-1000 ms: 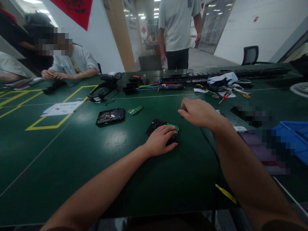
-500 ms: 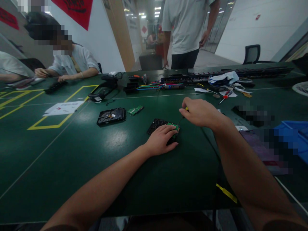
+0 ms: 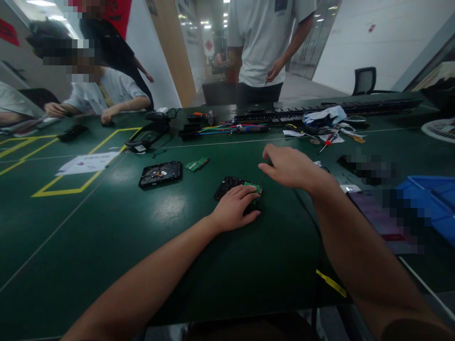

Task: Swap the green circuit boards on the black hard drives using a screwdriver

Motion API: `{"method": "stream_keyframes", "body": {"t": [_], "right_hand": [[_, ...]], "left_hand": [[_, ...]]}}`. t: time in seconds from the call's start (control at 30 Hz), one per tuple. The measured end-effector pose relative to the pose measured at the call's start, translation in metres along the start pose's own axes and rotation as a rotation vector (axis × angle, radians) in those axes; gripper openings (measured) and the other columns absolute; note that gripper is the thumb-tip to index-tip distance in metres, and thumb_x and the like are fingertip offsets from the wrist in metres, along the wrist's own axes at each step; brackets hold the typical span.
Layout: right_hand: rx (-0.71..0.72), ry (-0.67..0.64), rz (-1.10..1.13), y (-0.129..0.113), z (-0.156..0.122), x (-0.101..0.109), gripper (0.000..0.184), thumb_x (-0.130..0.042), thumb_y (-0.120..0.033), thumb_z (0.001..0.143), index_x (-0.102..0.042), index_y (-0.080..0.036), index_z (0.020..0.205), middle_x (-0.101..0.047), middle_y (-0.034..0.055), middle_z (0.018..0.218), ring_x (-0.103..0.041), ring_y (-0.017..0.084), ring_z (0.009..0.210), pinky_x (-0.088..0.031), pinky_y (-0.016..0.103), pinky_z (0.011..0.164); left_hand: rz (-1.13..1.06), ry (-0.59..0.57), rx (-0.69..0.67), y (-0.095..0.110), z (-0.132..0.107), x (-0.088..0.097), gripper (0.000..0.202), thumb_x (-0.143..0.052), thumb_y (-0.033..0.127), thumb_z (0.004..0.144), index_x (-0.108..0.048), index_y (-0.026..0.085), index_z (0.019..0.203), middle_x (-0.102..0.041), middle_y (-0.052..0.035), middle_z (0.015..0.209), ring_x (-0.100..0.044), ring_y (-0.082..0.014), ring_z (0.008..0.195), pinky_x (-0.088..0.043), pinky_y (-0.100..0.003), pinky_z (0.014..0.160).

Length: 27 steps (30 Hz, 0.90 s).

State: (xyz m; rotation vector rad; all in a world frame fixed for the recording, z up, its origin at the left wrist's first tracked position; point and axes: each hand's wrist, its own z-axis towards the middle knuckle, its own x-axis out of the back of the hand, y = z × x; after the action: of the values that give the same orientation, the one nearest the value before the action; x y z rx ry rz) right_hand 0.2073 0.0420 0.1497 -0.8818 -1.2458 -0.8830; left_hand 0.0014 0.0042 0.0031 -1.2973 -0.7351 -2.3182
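Under my left hand lies a black hard drive with a green circuit board at its right end. The fingers rest across the board and the thumb sits along the near side, holding the drive against the table. My right hand is closed around a screwdriver, whose handle is hidden in the fist. Its thin shaft points down at the board's far right edge; whether the tip sits in a screw cannot be made out. To the left are a second hard drive and a loose green circuit board.
Tools and coloured cables lie along the far side. A red screwdriver and cloth are behind my right hand. At right are a phone-like slab and a blue bin. Several people are across the green table.
The view has shifted slightly. My left hand stays on the drive, and my right hand has turned a little, covering the yellow handle. A person in black now appears behind the seated one.
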Motion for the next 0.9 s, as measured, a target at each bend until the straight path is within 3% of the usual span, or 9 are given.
{"method": "stream_keyframes", "body": {"t": [0.1,0.3,0.57,0.9], "right_hand": [[-0.018,-0.007,-0.025,0.0019,0.0002,-0.0002,0.031,-0.052,-0.04,0.097,-0.062,-0.016,0.116,-0.074,0.0158,0.1,-0.069,0.033,0.09,-0.048,0.04,0.074],[0.082,-0.007,0.066,0.0014,0.0003,0.0006,0.035,-0.059,-0.023,0.089,-0.059,-0.016,0.124,-0.074,0.0132,0.107,-0.069,0.028,0.095,-0.048,0.036,0.079],[-0.022,-0.014,-0.028,0.0014,-0.0004,0.0,0.033,-0.054,-0.04,0.095,-0.062,-0.016,0.117,-0.074,0.0173,0.103,-0.07,0.035,0.092,-0.049,0.042,0.076],[0.105,-0.02,0.071,0.0023,0.0015,-0.0007,0.035,-0.062,-0.023,0.086,-0.062,-0.018,0.12,-0.075,0.0124,0.107,-0.069,0.029,0.098,-0.049,0.037,0.082]], "left_hand": [[-0.001,0.003,0.002,-0.0008,-0.0004,-0.0006,0.049,-0.065,0.044,0.093,-0.058,0.02,0.135,-0.06,-0.0129,0.144,-0.056,-0.0306,0.135,-0.043,-0.053,0.117],[-0.006,0.001,-0.007,-0.0015,-0.001,-0.0018,0.05,-0.065,0.045,0.093,-0.057,0.021,0.137,-0.059,-0.0125,0.144,-0.056,-0.0307,0.135,-0.044,-0.053,0.117],[-0.001,0.0,-0.002,-0.0009,-0.0003,-0.001,0.048,-0.064,0.045,0.093,-0.058,0.021,0.134,-0.06,-0.0127,0.144,-0.056,-0.031,0.135,-0.044,-0.053,0.116],[-0.002,0.002,-0.007,-0.0012,-0.0007,-0.0003,0.048,-0.064,0.044,0.094,-0.058,0.021,0.136,-0.059,-0.0125,0.145,-0.055,-0.0305,0.136,-0.043,-0.053,0.118]]}}
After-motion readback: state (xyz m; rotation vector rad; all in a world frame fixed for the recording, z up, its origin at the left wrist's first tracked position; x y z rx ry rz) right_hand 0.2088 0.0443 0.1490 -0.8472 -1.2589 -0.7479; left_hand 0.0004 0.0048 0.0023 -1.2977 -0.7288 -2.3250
